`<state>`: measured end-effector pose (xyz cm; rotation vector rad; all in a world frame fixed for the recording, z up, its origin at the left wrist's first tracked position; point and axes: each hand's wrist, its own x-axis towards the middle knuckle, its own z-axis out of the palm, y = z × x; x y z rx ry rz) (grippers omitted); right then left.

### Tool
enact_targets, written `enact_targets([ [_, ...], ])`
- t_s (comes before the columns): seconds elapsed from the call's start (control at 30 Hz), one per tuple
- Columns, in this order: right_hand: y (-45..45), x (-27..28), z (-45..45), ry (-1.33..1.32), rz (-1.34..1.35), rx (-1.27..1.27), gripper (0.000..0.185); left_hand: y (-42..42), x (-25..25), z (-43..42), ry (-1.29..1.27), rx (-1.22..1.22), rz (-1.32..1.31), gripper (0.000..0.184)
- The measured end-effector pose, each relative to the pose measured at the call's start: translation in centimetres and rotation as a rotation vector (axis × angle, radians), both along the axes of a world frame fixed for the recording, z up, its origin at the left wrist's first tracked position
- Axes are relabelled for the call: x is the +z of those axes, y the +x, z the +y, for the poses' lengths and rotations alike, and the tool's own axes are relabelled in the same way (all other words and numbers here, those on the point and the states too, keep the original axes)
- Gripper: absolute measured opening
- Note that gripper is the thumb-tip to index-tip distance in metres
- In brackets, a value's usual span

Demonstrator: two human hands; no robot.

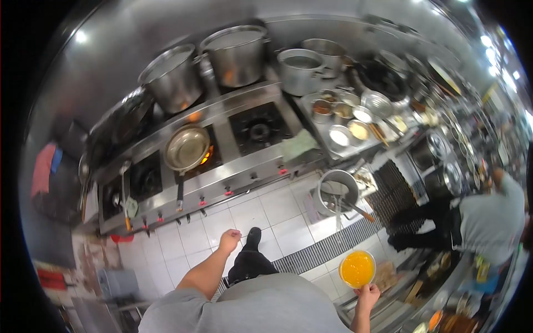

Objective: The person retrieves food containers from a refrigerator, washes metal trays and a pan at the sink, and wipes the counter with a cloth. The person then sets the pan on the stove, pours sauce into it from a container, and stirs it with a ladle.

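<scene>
On the right, my right hand (367,296) grips the rim of a round bowl (342,276) that holds a yellow-orange liquid (357,269) like beaten egg. My left hand (230,241) hangs over the tiled floor in front of the stove, its fingers curled together with no object visible in them. Ahead of it, a frying pan (187,147) sits on a lit burner, its handle pointing toward me. Orange flame (207,155) shows at the pan's right edge. Neither hand touches the pan.
Tall stockpots (232,57) line the back of the stove (214,191). A seasoning tray (337,154) sits to its right. In the walkway stands a large pot (337,192) with a wooden-handled tool. A co-worker (488,225) bends at the far right.
</scene>
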<state>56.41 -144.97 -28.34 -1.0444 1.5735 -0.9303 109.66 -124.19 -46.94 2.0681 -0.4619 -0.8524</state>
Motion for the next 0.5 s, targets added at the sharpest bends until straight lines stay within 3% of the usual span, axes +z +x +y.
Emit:
enact_targets([
  [0.07,6.6,1.0,-3.2,-0.021,0.020,0.089,0.023,3.7,0.2,1.3,-0.043,0.381,0.187,0.024],
  [0.2,20.8,2.0,-8.3,-0.079,0.050,0.389,0.022,11.2,-3.6,4.2,-0.134,0.725,0.398,0.030],
  [0.27,29.1,3.3,-10.3,-0.126,0.157,0.590,0.023,14.9,-4.9,3.8,-0.191,0.959,0.535,0.046],
  [0.37,42.9,6.8,-11.7,-0.128,0.207,0.822,0.023,18.0,-8.2,3.5,-0.326,1.050,0.682,0.054],
  [0.4,46.3,5.5,-13.0,-0.253,0.305,0.914,0.023,18.8,-10.9,3.8,-0.334,1.081,0.706,0.054],
  [0.47,55.8,8.5,-12.2,-0.350,0.394,1.019,0.023,20.0,-16.4,4.8,-0.816,1.021,0.987,0.050],
  [0.5,60.0,9.1,-12.0,-0.381,0.432,1.057,0.025,21.1,-16.4,4.1,-0.786,0.984,1.004,0.046],
])
